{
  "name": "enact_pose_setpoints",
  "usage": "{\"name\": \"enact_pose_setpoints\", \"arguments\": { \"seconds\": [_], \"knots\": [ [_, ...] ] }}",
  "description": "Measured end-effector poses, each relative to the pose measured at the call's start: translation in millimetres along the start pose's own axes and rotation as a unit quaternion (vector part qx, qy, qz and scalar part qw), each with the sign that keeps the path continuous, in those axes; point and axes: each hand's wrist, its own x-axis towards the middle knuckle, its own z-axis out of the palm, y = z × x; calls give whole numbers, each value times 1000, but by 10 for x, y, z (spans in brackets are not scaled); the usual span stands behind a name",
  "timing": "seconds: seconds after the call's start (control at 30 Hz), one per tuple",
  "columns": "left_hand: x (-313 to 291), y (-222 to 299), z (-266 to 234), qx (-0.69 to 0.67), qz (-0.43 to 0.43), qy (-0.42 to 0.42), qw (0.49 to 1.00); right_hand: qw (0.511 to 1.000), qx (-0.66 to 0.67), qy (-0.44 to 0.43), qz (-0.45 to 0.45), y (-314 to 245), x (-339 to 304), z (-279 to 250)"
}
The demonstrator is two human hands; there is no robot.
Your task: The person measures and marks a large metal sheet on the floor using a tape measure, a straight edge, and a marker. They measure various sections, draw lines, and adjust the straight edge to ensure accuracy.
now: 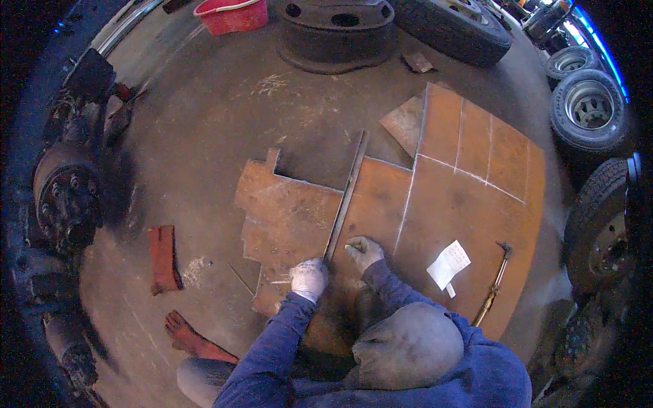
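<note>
Head view: the left hand (309, 279) touches the near end of a long bar (353, 170), finger closure unclear, while the right hand (365, 253) pinches a small pale piece (347, 247).

Vehicle workshop: tyres (452, 30), wheel rim (333, 42), bolted hub (67, 197), rusty steel plate (469, 204).

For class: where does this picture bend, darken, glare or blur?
All in the head view: corners fall to black; the right edge of the rusty steel plate bows, probably from fisheye distortion; a bluish light strip glares at upper right; left hand and right hand show no obvious motion blur.
</note>
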Motion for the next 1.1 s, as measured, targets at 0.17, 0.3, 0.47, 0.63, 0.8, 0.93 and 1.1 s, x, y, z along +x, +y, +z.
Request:
{"name": "enact_pose_setpoints", "arguments": {
  "seconds": [0.17,0.3,0.47,0.63,0.8,0.93,1.1],
  "knots": [
    [-52,-25,168,17,1,23,1000,998,-25,63,18,-48,276,-172],
    [-165,44,87,4,21,37,999,996,12,81,31,-188,483,-317],
    [-295,-113,213,16,-34,-8,999,997,54,51,35,-336,577,-418],
    [-345,-110,208,8,-36,-9,999,996,-33,82,-19,-250,724,-357],
    [-385,-67,208,44,-34,-26,998,992,-57,100,-56,-243,1006,-321],
    [-371,27,98,32,-35,-24,999,992,-46,98,-68,-220,1139,-305],
    [-411,-27,137,21,-42,-41,998,988,-82,106,-82,-146,1179,-306]
  ]
}}
